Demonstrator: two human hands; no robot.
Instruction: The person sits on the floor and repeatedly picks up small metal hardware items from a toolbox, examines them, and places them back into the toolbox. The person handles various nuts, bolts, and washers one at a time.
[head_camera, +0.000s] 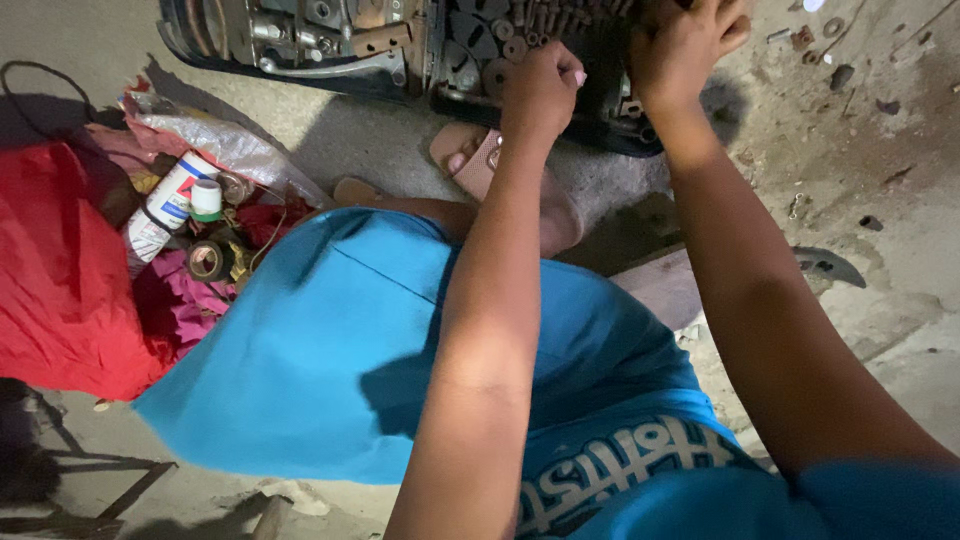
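Blue cloth (330, 350) nearest — both hands, left hand (540, 90) and right hand (685, 45), clenched on the engine block (400, 45).

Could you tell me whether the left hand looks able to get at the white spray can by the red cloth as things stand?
Probably yes: the left hand is at the dark machine part, and the spray can lies uncovered on that side, past the knee.

Dusty concrete floor (880, 300), black machine housing (400, 50) (open), red cloth (60, 280), scattered washers (820, 35)

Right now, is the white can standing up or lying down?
Lying down. The white can rests tilted on its side among rags, its cap end pointing up-right.
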